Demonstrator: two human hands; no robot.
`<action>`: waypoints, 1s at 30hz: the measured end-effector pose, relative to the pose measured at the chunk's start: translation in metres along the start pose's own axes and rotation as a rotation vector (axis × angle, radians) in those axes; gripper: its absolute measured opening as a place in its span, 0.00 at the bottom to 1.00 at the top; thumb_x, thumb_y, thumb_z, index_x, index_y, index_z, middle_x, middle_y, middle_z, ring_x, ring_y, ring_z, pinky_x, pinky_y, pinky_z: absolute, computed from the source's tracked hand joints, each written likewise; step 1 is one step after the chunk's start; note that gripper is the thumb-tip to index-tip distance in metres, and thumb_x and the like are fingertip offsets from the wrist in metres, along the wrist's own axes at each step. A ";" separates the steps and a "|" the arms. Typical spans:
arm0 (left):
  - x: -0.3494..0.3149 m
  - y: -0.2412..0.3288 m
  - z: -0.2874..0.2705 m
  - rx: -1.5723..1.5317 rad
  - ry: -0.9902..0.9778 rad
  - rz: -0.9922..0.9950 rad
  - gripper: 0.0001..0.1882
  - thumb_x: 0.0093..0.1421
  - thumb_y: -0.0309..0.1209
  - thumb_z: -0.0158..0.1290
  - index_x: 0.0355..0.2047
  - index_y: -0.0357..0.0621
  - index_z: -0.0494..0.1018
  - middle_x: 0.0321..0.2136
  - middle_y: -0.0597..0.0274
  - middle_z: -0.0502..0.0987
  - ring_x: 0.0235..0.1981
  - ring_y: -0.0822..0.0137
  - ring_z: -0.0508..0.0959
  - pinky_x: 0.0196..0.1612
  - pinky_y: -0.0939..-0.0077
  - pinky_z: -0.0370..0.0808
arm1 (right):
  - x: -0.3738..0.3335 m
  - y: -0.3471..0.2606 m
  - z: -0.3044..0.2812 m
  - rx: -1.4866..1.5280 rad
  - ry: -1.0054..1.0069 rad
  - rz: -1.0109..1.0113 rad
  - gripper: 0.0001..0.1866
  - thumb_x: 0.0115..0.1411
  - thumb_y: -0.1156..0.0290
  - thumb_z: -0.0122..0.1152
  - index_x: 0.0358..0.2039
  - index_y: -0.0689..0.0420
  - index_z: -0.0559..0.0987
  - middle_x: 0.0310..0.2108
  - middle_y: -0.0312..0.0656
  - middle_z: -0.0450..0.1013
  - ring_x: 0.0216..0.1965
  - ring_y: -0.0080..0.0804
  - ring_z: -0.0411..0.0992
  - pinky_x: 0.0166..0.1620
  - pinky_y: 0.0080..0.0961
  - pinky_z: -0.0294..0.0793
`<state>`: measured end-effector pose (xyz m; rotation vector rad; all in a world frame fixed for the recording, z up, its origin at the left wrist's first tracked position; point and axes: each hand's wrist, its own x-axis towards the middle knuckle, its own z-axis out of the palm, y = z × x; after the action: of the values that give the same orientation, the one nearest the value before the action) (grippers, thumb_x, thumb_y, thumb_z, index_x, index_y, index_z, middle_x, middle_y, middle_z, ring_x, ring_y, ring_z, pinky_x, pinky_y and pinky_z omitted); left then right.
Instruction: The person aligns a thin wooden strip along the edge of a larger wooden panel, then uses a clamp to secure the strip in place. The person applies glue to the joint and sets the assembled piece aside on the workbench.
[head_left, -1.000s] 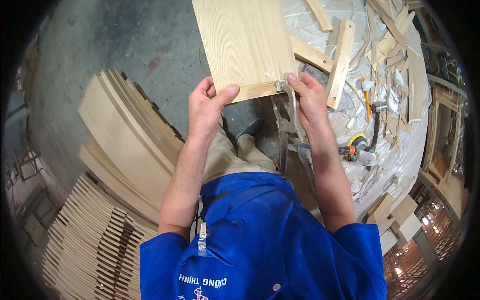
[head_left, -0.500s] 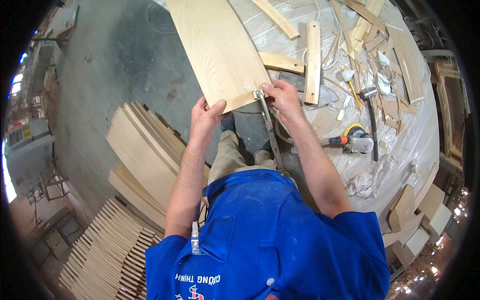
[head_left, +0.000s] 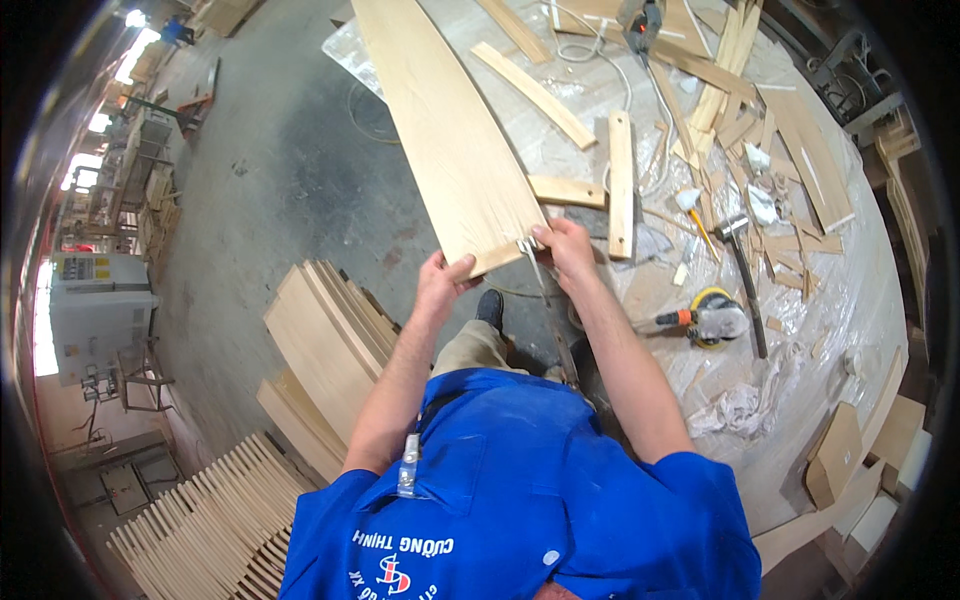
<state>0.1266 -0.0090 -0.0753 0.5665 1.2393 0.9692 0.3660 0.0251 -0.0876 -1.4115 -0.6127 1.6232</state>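
A long, pale wooden board (head_left: 455, 140) stretches away from me, its near end held between both hands. My left hand (head_left: 440, 288) grips the near left corner, thumb on top and fingers beneath. At the near right corner my right hand (head_left: 568, 250) is closed on the edge, its thumb on the upper face. Next to the right thumb sits the small metal head of a long, thin metal bar (head_left: 556, 325), which runs back toward my waist. Whether the right fingers also touch that bar, I cannot tell.
On the plastic-covered surface to the right lie an orbital sander (head_left: 718, 318), a hammer (head_left: 742, 270), a drilled wooden strip (head_left: 620, 185), wood scraps and a crumpled rag (head_left: 735, 405). Curved boards (head_left: 325, 325) are stacked on the left, near a row of slats (head_left: 205, 520).
My view has shifted, so the surroundings appear lower. A power tool and cable have come into view at the top. Both hands keep hold of the board's near end.
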 end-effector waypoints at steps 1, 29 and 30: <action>0.000 0.003 0.002 0.021 -0.022 0.009 0.26 0.65 0.26 0.59 0.60 0.31 0.63 0.52 0.48 0.77 0.48 0.56 0.82 0.47 0.57 0.83 | 0.001 -0.001 -0.001 0.011 0.009 -0.009 0.16 0.62 0.71 0.67 0.47 0.65 0.80 0.35 0.42 0.80 0.31 0.27 0.77 0.31 0.25 0.76; 0.146 0.100 -0.097 1.122 -1.332 -0.200 0.30 0.61 0.42 0.66 0.58 0.35 0.74 0.47 0.50 0.83 0.50 0.63 0.81 0.55 0.66 0.77 | -0.067 0.061 0.190 0.529 0.588 -0.211 0.19 0.67 0.70 0.62 0.55 0.66 0.74 0.45 0.42 0.79 0.40 0.26 0.77 0.41 0.26 0.78; 0.162 0.116 -0.111 1.186 -1.300 -0.079 0.31 0.62 0.44 0.65 0.57 0.32 0.75 0.48 0.47 0.82 0.50 0.62 0.81 0.54 0.67 0.78 | -0.063 0.061 0.190 0.483 0.588 -0.215 0.19 0.67 0.70 0.62 0.54 0.67 0.75 0.44 0.43 0.79 0.40 0.26 0.77 0.41 0.26 0.78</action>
<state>-0.0095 0.1726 -0.0959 1.6850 0.4601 -0.4093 0.1648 -0.0252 -0.0596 -1.3083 -0.0179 1.0165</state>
